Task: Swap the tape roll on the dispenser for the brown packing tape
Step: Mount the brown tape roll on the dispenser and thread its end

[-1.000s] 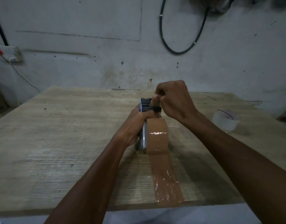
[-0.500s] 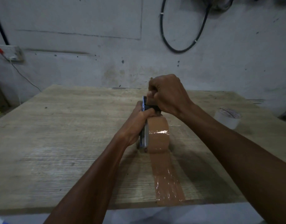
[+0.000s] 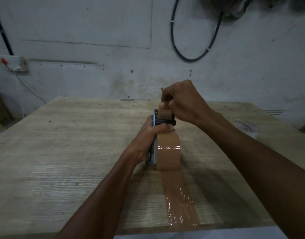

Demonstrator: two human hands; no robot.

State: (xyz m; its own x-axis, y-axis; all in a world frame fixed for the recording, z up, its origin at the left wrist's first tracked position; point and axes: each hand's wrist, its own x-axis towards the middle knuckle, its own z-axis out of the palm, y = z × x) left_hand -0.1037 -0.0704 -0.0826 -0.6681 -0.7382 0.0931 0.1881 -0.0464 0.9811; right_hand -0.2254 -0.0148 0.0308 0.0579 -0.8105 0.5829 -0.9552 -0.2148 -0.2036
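Brown packing tape (image 3: 168, 150): roll mounted on the dispenser (image 3: 154, 149), standing on edge mid-bench, its free end led up past the black roller bar.
Dispenser: blue-and-metal frame, upright, left of the roll and touching it.
Left hand (image 3: 148, 137): closed around the frame, thumb laid over the top of the roll just beneath the bar.
Right hand (image 3: 181, 102): fist closed, pinching the tape's leading end above the front of the dispenser.
Tape strip (image 3: 179, 200): stuck flat on the bench (image 3: 62, 152), running from under the roll to the near edge.
White tape roll (image 3: 247, 129): lying flat, well apart at the right.
Step in hand, judged: threading the end through. Keep the strip square to the bar and taut, sticky face off the fingers, frame steadied by the left hand.
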